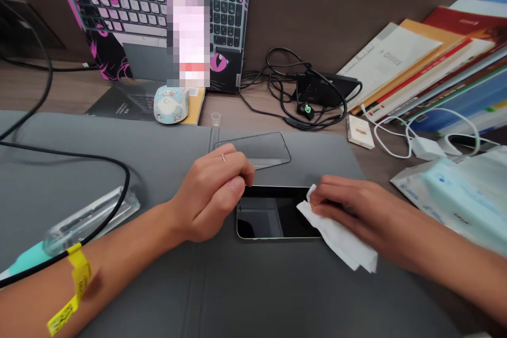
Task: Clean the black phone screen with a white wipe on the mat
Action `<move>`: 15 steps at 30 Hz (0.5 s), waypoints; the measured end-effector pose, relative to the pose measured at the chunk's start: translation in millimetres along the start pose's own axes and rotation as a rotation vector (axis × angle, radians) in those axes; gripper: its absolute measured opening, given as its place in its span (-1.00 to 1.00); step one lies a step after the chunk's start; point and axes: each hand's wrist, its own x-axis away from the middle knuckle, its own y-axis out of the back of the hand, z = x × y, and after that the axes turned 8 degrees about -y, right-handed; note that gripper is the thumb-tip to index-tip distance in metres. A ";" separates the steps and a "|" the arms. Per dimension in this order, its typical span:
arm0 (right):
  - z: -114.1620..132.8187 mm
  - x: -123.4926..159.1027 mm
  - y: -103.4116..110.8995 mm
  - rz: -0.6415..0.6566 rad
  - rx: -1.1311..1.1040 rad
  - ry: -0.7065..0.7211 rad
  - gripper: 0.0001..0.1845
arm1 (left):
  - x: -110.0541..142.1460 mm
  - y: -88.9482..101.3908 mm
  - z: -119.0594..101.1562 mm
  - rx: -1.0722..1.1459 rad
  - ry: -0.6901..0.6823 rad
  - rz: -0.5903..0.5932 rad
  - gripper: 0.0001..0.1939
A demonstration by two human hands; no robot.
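Observation:
A smartphone (261,220) lies flat on the grey desk mat (261,290), its dark glossy screen facing up. My left hand (216,193) is curled at the phone's far left corner, with thumb and fingertips at its edge. In my right hand (352,206) is a folded white tissue (344,243), pinched between the fingers and resting on the right end of the screen. The tissue and hand cover that end of the phone. Just beyond lies a clear screen protector (265,149) with a black border, partly hidden by my left hand.
Behind stand an upright laptop (146,21), a pixelated patch and a blue-white mouse (171,104). Black cables (285,95) tangle near leaning books (428,74). A tissue pack (459,190) lies at right; a clear bottle (93,219) and a loose cable lie at left.

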 end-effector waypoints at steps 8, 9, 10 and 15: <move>18.9 -51.1 -0.3 -0.078 0.064 0.101 -0.74 | 0.1 -0.8 0.1 0.020 -0.031 0.010 -0.81; 14.7 -53.5 3.0 -0.109 0.081 0.115 -0.74 | -0.1 -0.7 -0.4 0.011 -0.027 0.009 -0.81; 8.7 -54.6 7.5 -0.153 0.105 0.125 -0.74 | -0.4 -0.5 -0.8 -0.008 -0.018 0.005 -0.80; -21.7 -46.5 28.9 -0.424 0.092 0.044 -0.77 | -3.4 -2.0 2.1 -0.211 0.119 -0.006 -0.85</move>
